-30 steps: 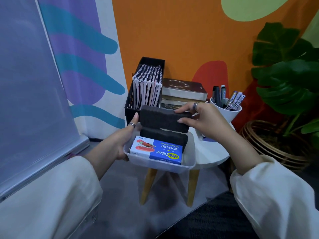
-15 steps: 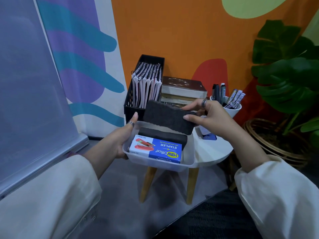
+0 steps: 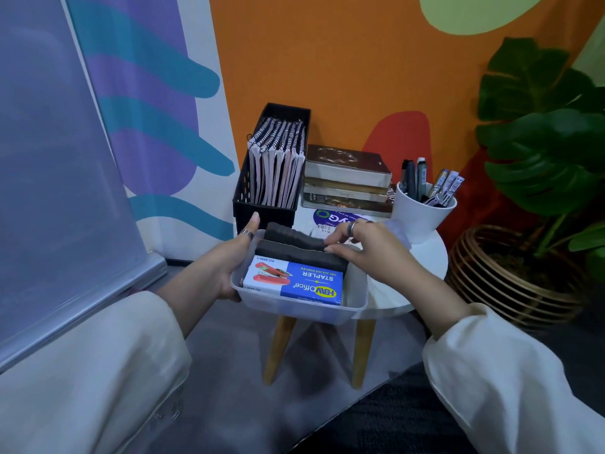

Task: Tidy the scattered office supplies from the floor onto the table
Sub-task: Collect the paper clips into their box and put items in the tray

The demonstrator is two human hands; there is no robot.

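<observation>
Once held aloft, eraser [image 3: 294, 239] now in tray [image 3: 357, 304].

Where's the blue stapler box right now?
In the head view, the blue cardboard stapler box lies low centre in the clear plastic tray that the left hand holds, just in front of two dark felt erasers.

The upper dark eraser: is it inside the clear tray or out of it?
Inside. The upper dark eraser sits behind the stapler box, within the clear tray walls.
</observation>
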